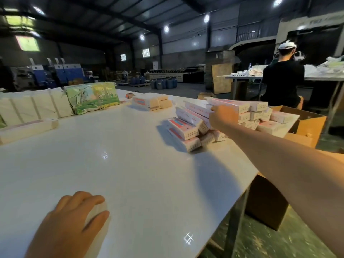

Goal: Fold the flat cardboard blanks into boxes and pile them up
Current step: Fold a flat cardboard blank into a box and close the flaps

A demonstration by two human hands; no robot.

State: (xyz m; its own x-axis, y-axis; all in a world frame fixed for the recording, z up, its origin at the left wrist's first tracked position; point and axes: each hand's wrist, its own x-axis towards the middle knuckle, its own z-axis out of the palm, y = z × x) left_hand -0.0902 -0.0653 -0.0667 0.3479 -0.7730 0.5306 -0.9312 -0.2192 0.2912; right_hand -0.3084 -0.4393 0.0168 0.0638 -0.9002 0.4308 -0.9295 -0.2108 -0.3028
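White table (130,155), hands (222,116) apart, outstretched.

Whites, pinks and browns around the glossy white rectangular table (130,164)

At the table's right edge, the folded white cardboard boxes (214,123) carry pink and red panels with rows of small dark marks; beside them is an open brown cardboard carton (309,125). At the table's far left sit cream paper-wrapped bundles (33,107) and a green-and-yellow picture-printed bundle (93,96).

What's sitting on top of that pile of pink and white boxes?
A long pink and white folded box, with the right hand on it. The pile of boxes hides whatever lies beneath.
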